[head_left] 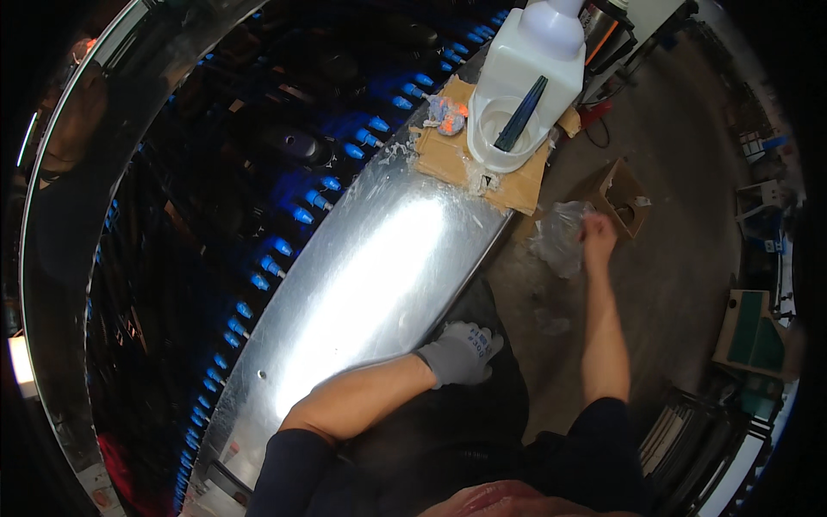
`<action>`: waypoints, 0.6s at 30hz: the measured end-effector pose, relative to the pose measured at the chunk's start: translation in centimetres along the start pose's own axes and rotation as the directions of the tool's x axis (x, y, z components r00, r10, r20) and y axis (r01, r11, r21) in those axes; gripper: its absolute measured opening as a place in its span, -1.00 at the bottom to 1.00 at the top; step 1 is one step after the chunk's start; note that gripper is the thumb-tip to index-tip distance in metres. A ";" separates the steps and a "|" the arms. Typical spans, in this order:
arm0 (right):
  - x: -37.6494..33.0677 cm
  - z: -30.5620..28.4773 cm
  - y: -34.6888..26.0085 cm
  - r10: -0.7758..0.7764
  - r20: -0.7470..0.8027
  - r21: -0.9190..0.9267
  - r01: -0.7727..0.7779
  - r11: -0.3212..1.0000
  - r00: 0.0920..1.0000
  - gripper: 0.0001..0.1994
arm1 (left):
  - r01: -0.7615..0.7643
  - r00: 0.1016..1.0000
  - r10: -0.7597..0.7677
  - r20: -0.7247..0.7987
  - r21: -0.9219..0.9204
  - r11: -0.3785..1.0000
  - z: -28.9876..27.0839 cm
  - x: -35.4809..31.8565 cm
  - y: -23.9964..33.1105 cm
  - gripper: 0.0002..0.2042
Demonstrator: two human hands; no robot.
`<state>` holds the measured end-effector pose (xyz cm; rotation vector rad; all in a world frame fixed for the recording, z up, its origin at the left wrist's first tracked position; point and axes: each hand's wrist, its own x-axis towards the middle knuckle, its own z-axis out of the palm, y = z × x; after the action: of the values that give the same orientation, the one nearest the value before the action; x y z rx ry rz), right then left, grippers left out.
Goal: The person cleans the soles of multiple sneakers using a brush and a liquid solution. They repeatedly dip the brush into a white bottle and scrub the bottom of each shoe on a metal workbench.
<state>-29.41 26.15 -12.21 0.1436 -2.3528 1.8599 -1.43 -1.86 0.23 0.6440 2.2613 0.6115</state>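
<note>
- Left hand (461, 351), gloved, fingers curled over the edge of the metal rim (379, 267).
- Right hand (597, 234), bare, fingers pinched on clear plastic wrap (558, 239) beside the rim; thin film may tear.
- 1 white jug (521, 82) on cardboard (452, 155); a nudge could tip it.

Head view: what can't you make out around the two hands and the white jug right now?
- Right hand: fingers buried in the clear plastic bag; bag contents unreadable.
- Left hand: gloved, resting at the metal rim; fingertips hidden over the edge.
- White jug: top cut off by the upper frame edge.
- Small cardboard box: inside too small and dark.
- Machine interior behind the blue nozzles: too dark.
</note>
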 end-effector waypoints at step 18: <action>-19.4 9.8 -14.7 0.205 0.181 0.167 -0.236 0.957 0.962 -0.74 | -0.380 0.791 0.277 -0.546 -0.082 0.922 -0.9 -7.0 2.3 -0.52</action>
<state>-8.39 13.01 -3.60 0.0535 -2.3782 2.2565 2.99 -4.50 5.58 0.8682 2.5557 1.2995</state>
